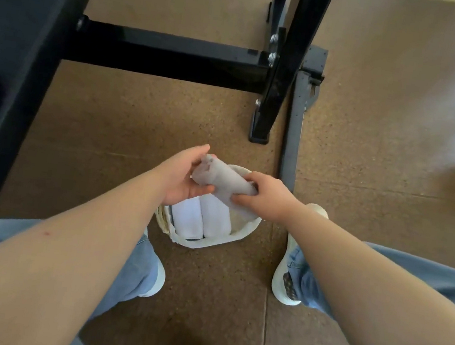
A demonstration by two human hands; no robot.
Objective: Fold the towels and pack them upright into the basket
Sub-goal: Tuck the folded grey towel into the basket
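A rolled grey towel [224, 179] is held just above the basket [210, 245], which is set on the brown floor [110, 126] between two white shoes [280, 288]. The towel's left end is clasped in the grip of the left hand [183, 176], and its right end is enclosed by the grip of the right hand [268, 198]. Two folded white towels [202, 220] are stood upright, side by side, inside the basket. A black metal frame [164, 52] is seen farther off.

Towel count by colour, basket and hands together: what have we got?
White towels in the basket: 2
Grey towel, gripped by left hand and right hand: 1
Total: 3
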